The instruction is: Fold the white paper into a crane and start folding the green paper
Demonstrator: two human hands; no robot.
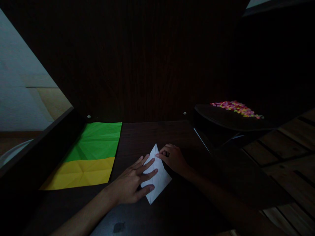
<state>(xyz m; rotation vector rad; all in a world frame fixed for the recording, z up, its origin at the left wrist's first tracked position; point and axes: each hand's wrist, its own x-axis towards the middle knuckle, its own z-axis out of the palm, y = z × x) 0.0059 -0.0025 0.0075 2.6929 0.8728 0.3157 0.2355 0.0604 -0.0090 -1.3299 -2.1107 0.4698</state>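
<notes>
A folded white paper point(159, 178), pointed at both ends, lies on the dark table point(152, 134). My left hand point(134, 184) lies flat on its left side, fingers spread and pressing it down. My right hand point(173, 158) rests at the paper's upper right edge, with the fingertips pinching or pressing the fold near the top point.
A creased green paper sheet point(98, 141) and a yellow sheet point(82, 173) lie on the left of the table. A dark box point(221, 124) at the right holds several small colourful pieces point(236, 108). A dark back panel rises behind. Wooden floor shows at the right.
</notes>
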